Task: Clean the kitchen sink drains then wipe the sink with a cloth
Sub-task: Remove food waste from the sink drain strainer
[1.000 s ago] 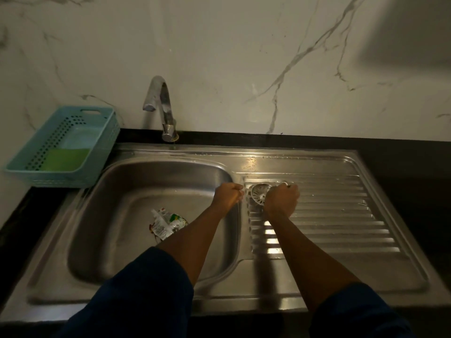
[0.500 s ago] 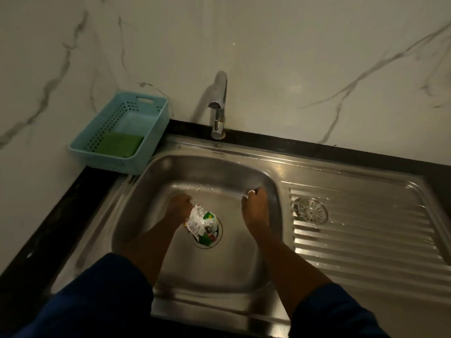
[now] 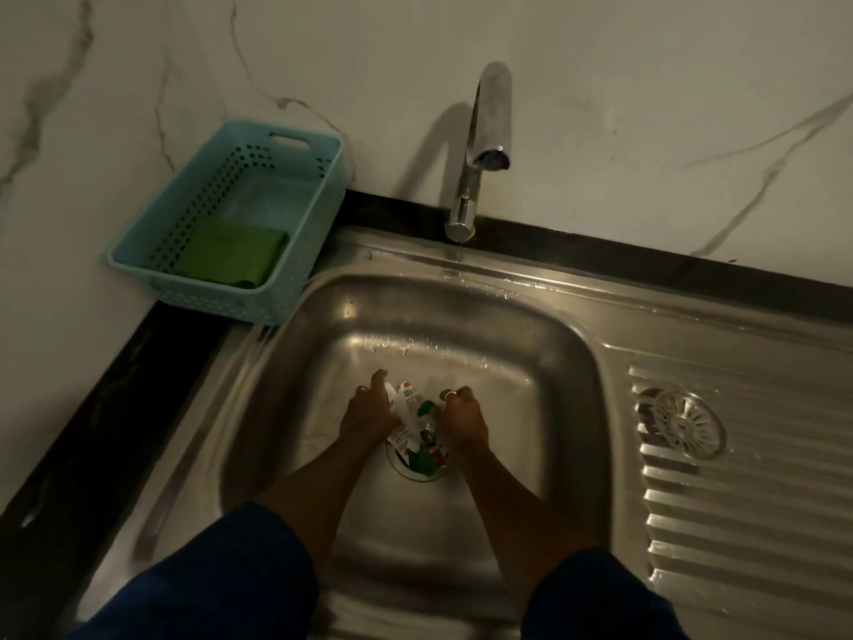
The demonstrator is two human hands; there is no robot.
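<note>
Dim kitchen, marble wall behind steel sink [image 3: 531, 293]. Down in the basin over the drain [image 3: 417, 475]: left hand [image 3: 369, 415] with fingers curled round crumpled wrappers [image 3: 413, 429], right hand [image 3: 461, 418] gripping the same wad from the opposite side. Round strainer [image 3: 686, 424] on the ridged drainboard, well apart. Green cloth [image 3: 231, 254] folded inside blue basket [image 3: 221, 304] beside faucet [image 3: 489, 131].

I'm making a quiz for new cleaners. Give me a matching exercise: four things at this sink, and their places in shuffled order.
Things: 1 cloth; 2 wrappers; 3 strainer; 4 tap.
Places: A on the drainboard; B in the basket; C in the basin; D against the wall.
Pairs: 1-B, 2-C, 3-A, 4-D.
</note>
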